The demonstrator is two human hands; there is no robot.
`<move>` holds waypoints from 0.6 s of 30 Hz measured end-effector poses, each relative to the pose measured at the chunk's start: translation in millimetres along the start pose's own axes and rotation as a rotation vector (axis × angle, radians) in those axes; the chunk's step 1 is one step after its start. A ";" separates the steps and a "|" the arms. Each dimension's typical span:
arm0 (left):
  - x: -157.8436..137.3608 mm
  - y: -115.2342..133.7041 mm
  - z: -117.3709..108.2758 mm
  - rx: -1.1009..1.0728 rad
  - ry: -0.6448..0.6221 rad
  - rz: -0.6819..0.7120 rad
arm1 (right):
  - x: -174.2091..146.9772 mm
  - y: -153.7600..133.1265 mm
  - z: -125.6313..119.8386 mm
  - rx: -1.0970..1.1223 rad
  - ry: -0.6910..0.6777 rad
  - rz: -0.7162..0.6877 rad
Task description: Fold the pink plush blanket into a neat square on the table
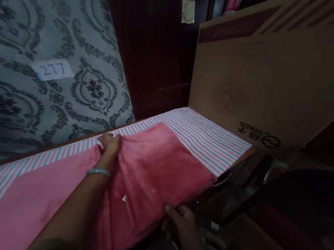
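Note:
A pink plush cloth (160, 162), partly folded over itself, lies on a striped sheet (213, 137). My left hand (110, 143), with a bracelet (99, 172) at its wrist, is closed on the cloth's far edge near the wall. At the near edge, my right hand (179, 221) pinches the cloth between thumb and fingers. Between the hands the cloth shows loose folds, and a small white tag (124, 198) sticks out of one. The fingertips of my right hand are partly hidden under the edge.
A large cardboard box (274, 74) stands at the far end of the striped surface. Patterned wallpaper (96, 87) with a paper label (55, 70) marked 277 runs along the left. Dark red wood panelling (157, 46) rises behind. Dim clutter lies below on the right.

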State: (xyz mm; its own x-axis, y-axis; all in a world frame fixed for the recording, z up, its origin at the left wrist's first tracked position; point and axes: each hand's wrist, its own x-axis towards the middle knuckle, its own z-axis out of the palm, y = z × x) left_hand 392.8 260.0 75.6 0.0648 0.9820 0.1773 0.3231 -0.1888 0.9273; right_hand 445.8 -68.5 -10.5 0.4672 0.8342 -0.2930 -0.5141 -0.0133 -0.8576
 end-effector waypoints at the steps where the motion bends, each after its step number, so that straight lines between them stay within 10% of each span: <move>1: -4.0 6.2 4.2 0.080 0.035 0.061 | -0.3 -0.2 0.2 0.010 -0.006 -0.002; 8: -56.2 39.8 81.9 0.522 -0.519 0.886 | -3.2 -17.9 -12.2 0.165 -0.006 -0.039; 18: -83.5 12.8 108.4 0.738 -0.584 0.838 | 13.0 -56.7 -66.3 0.339 0.169 -0.130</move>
State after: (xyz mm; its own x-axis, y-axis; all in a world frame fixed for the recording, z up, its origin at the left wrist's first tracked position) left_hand 493.9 175.3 37.0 0.8508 0.4483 0.2743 0.4182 -0.8935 0.1633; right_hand 528.7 -93.4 6.3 0.6413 0.7139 -0.2812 -0.6378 0.2923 -0.7125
